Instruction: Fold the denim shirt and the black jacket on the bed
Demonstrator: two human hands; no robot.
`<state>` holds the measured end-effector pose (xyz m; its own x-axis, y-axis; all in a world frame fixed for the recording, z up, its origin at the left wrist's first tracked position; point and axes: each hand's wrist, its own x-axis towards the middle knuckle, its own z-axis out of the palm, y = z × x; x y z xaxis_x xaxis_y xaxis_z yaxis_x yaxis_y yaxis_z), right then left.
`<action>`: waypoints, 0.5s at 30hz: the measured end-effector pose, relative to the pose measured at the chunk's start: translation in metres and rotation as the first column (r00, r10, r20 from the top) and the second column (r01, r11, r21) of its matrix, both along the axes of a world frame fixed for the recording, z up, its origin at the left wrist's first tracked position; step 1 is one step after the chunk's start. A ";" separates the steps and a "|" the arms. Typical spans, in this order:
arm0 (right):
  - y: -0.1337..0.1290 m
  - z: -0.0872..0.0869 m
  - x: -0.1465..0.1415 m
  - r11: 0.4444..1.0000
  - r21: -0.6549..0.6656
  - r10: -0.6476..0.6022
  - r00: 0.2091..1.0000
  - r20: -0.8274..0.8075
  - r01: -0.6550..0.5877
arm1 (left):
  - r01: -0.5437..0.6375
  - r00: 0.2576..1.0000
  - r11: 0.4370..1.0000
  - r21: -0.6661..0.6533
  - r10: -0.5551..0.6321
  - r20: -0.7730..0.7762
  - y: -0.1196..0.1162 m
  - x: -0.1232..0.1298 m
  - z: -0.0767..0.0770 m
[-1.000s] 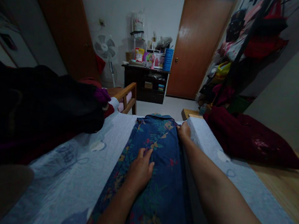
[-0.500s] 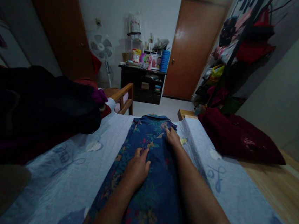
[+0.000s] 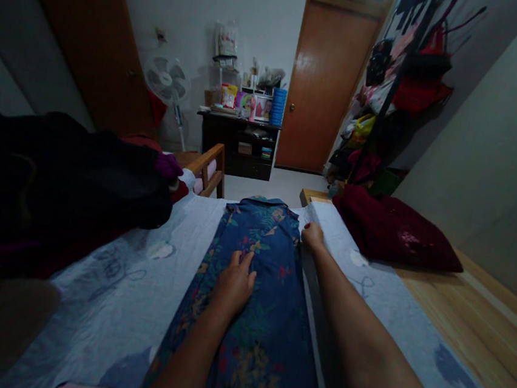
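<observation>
A folded dark blue floral garment with a collar (image 3: 272, 281) lies lengthwise on the bed, its collar end away from me. My left hand (image 3: 234, 283) rests on its middle with the fingers apart, palm down. My right hand (image 3: 313, 236) is curled closed at the garment's far right edge, by the shoulder. Whatever is inside its fingers, if anything, is hidden. Under the garment spreads a light blue patterned bed sheet (image 3: 110, 308).
A dark clothes pile (image 3: 69, 169) covers the left side. A maroon pillow (image 3: 410, 233) lies at the right, beside a bare wooden surface (image 3: 471, 306). Beyond the bed stand a wooden chair (image 3: 213, 168), a fan (image 3: 166, 81) and a dark cabinet (image 3: 217, 144).
My right hand has moved off the garment's top to its right edge, and its fingers have curled closed. My left hand stays on the garment. The view has shifted slightly.
</observation>
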<state>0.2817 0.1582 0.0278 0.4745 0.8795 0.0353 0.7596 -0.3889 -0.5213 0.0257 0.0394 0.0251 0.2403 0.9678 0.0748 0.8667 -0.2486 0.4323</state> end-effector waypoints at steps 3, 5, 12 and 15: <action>-0.005 -0.003 -0.001 0.990 -0.139 0.027 0.999 -0.042 -0.033 | 0.004 1.000 1.000 -0.001 -0.004 -0.005 0.000 0.000 0.000; -0.005 -0.003 -0.004 0.982 -0.182 0.045 0.997 -0.062 -0.055 | 0.004 1.000 1.000 0.005 -0.004 0.000 0.000 0.000 0.000; -0.018 0.001 -0.016 0.988 -0.150 0.032 0.998 -0.058 -0.041 | -0.004 1.000 1.000 0.018 0.005 -0.018 0.002 -0.001 0.000; -0.036 -0.003 -0.025 0.994 -0.104 0.011 0.999 -0.048 -0.016 | -0.020 0.996 0.993 0.120 0.030 -0.080 0.001 0.002 0.003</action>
